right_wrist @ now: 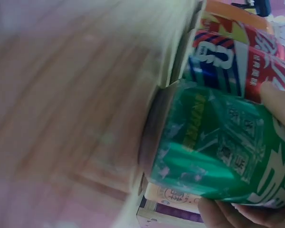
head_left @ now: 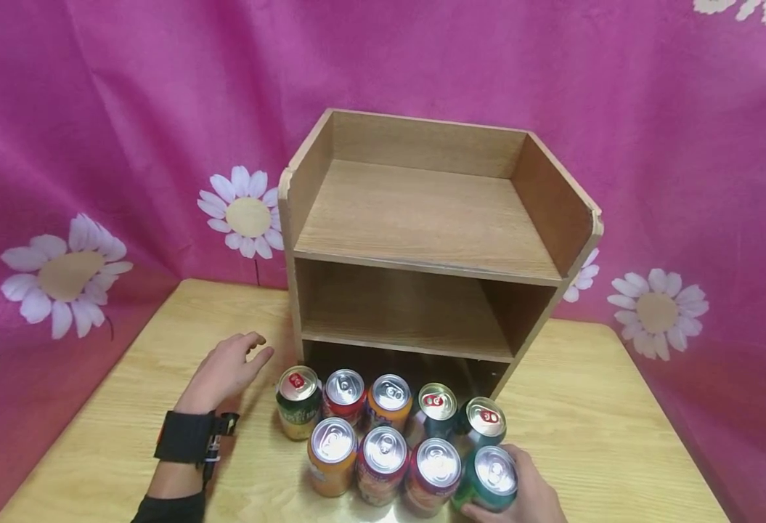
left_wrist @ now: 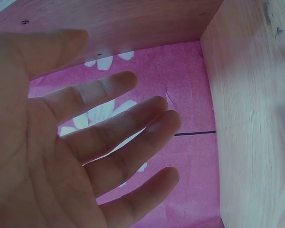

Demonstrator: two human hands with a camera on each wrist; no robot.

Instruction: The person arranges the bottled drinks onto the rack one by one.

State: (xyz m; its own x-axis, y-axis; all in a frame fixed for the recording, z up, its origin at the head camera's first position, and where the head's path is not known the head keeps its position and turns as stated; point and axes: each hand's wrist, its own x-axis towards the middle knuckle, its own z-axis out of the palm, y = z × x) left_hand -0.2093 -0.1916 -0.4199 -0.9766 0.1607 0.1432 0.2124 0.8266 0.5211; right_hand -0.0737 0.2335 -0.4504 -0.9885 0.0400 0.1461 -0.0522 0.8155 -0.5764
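Observation:
My right hand [head_left: 534, 488] grips a green soda can [head_left: 485, 481] at the right end of the front row. In the right wrist view, fingers and thumb wrap around this green can [right_wrist: 213, 142], beside a red and blue can [right_wrist: 237, 61]. The front row also has an orange can [head_left: 332, 461] and two reddish cans, one in the middle [head_left: 383, 472] and one [head_left: 432, 476] next to the green can. Left of the cans, my left hand [head_left: 229, 369] hovers over the table with fingers loosely extended, holding nothing; its palm [left_wrist: 42, 156] shows in the left wrist view.
A wooden shelf unit [head_left: 422, 269] stands behind the cans. The back row holds a green and gold can [head_left: 299, 414], a red can [head_left: 345, 398], an orange can [head_left: 390, 403] and two darker cans at right. A pink flowered cloth [head_left: 160, 94] hangs behind the wooden table [head_left: 585, 421].

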